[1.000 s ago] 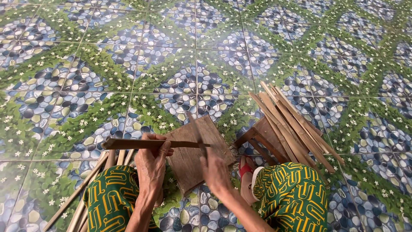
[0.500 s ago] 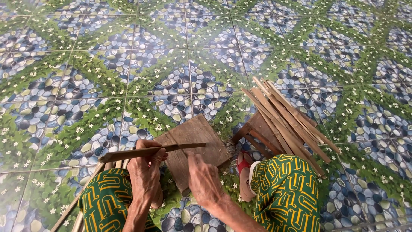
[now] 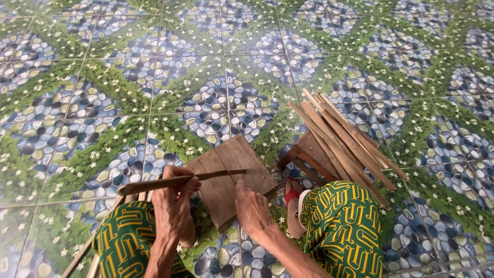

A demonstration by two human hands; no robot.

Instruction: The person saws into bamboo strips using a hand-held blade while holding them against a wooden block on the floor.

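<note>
I am gripping a long, thin bamboo strip (image 3: 180, 180) in my left hand (image 3: 172, 206), fingers curled tight around its middle so it is lying nearly level, its pointed end reaching right across a small wooden board (image 3: 231, 180). My right hand (image 3: 252, 211) is holding nothing; its fingers are loosely bent and resting on the near right part of the board, just under the strip's tip. The board is lying flat on the patterned tiled floor (image 3: 154, 77) between my knees, which are covered in green and yellow printed cloth (image 3: 342, 226). To my right, a bundle of bamboo strips (image 3: 345, 141) is leaning across a low wooden stool (image 3: 303, 154). More strips (image 3: 85, 260) are lying beside my left knee.
</note>
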